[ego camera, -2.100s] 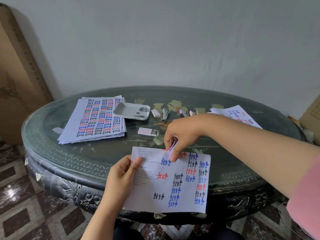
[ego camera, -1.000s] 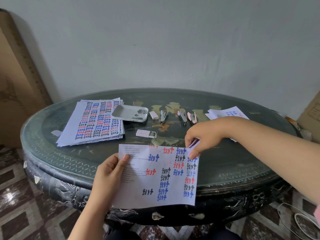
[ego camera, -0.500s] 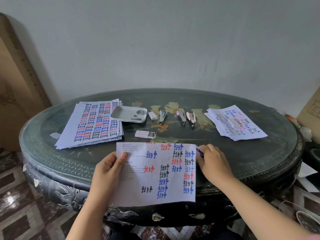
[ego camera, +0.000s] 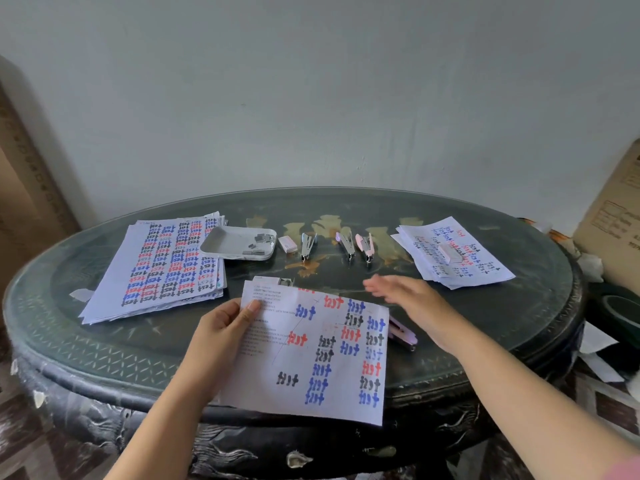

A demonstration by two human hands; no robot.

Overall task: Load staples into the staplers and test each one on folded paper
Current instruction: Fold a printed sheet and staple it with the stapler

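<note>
The left grip (ego camera: pixel 225 336) grasps the folded paper (ego camera: pixel 311 355) by its left edge, thumb on top of the sheet and fingers curled beneath. The paper is marked with rows of red, blue and black writing and is held over the near rim of the table (ego camera: pixel 69 344). The right grip (ego camera: pixel 410 301) is released, its fingers stretched out and blurred, and it hovers over the table just past the paper's far right corner, holding nothing. Below its wrist a lilac stapler (ego camera: pixel 401 333) lies on the glass, just beside the paper's right edge. An open staple box (ego camera: pixel 275 281) peeks out behind the paper's far edge. Further back three more staplers (ego camera: pixel 346 244) lie side by side in a row, with a small pink box (ego camera: pixel 287 244) to their left and next to it a white tray (ego camera: pixel 228 244) holding a few staple strips. The tray overlaps a thick stack of written sheets (ego camera: pixel 159 268) on the left side of the table. On the right side lies a smaller pile of sheets (ego camera: pixel 478 268) with a pale little box (ego camera: pixel 450 253) resting on top.
</note>
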